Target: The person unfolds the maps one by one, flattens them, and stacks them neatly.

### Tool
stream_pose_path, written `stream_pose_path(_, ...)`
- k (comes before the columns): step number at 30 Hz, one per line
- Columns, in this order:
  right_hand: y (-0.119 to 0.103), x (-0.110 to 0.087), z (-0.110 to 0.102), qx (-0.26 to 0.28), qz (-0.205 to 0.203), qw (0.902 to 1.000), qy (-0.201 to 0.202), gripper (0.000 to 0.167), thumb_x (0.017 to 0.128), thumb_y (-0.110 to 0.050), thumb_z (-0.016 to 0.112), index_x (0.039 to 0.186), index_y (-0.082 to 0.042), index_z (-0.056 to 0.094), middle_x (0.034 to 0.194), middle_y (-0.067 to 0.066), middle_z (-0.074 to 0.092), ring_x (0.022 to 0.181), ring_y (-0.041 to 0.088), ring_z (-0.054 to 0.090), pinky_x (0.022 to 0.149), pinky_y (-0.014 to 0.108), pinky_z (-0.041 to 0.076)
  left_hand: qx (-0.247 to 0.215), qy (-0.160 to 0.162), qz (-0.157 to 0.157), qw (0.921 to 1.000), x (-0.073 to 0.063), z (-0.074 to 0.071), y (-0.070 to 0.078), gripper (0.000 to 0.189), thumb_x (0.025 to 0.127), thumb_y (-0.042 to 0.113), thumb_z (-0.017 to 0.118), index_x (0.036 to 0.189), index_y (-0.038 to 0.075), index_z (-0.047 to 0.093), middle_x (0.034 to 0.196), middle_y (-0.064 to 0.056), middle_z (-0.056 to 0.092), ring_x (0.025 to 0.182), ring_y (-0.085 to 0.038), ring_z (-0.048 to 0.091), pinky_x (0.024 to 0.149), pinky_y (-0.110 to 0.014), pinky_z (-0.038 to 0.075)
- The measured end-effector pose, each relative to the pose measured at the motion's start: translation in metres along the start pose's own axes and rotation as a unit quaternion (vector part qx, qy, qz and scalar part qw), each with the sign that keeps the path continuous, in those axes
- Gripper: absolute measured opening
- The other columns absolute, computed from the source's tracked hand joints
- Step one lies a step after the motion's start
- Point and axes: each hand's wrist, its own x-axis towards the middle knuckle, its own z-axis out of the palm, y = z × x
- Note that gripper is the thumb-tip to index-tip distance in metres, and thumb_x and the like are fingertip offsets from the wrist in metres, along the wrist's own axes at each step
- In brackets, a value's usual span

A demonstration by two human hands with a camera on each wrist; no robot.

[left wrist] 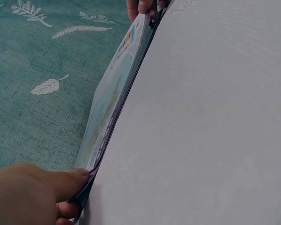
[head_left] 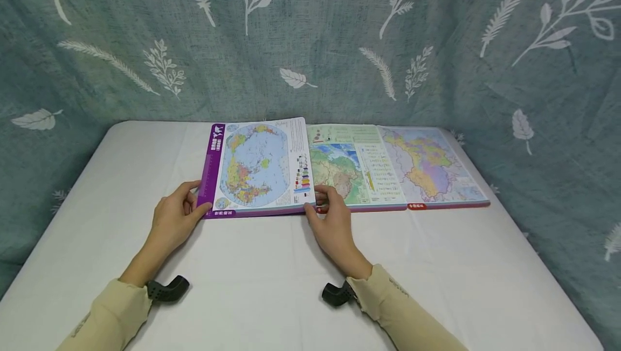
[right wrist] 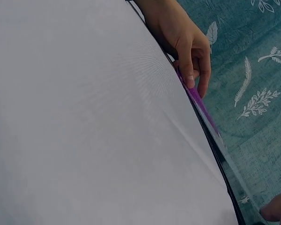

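Note:
A world map [head_left: 257, 165] with a purple border and rounded corners lies in front of me, its near edge facing my hands. My left hand [head_left: 174, 213] pinches its near left corner, thumb on top and fingers beneath, as the left wrist view also shows at the map's purple edge [left wrist: 94, 166]. At the near right corner my right hand [head_left: 335, 224] grips it, thumb at the front edge and fingers curled at the side. Most of my right hand [right wrist: 277, 208] is out of the right wrist view. The map's right side overlaps an open map spread [head_left: 339, 173].
To the right, the spread continues with a coloured regional map page [head_left: 427, 162] that has a red label on its near edge. Everything lies on a white-covered table [head_left: 271, 275]. A green curtain [head_left: 330, 27] with white leaf prints surrounds the far side and both ends.

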Motion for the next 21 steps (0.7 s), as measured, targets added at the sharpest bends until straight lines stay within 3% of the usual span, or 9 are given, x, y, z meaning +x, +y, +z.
stream_pose_path(6, 0.0002, -0.0002, -0.0010, 0.018, 0.004, 0.9998, -0.001, 0.039, 0.099, -0.012, 0.074, 0.136, -0.006, 0.063, 0.087, 0.004, 0.074, 0.073, 0.016, 0.064, 0.070, 0.027, 0.050, -0.004, -0.002, 0.000, 1.0000, 0.0004, -0.0004, -0.0012, 0.051, 0.094, 0.012, 0.080, 0.139, -0.003, 0.061, 0.078, -0.005, 0.058, 0.067, -0.016, 0.044, 0.069, -0.032, 0.029)
stream_pose_path(13, -0.0011, 0.0031, -0.0051, 0.059, 0.002, 0.9983, 0.005, 0.038, 0.100, -0.011, 0.073, 0.137, -0.006, 0.063, 0.085, 0.004, 0.074, 0.072, 0.015, 0.062, 0.070, 0.024, 0.049, -0.006, -0.001, 0.002, 1.0000, 0.0012, -0.0003, -0.0009, 0.052, 0.093, 0.009, 0.080, 0.139, -0.004, 0.060, 0.079, -0.007, 0.059, 0.065, -0.016, 0.045, 0.071, -0.033, 0.029)
stream_pose_path(21, 0.0008, 0.0041, -0.0093, 0.068, -0.021, 0.9973, 0.021, 0.039, 0.099, -0.009, 0.074, 0.136, -0.005, 0.064, 0.083, 0.003, 0.074, 0.070, 0.013, 0.064, 0.069, 0.023, 0.050, -0.006, -0.006, 0.003, 1.0000, 0.0006, -0.0003, -0.0005, 0.052, 0.094, 0.009, 0.079, 0.140, -0.005, 0.059, 0.079, -0.007, 0.060, 0.064, -0.016, 0.045, 0.071, -0.033, 0.029)
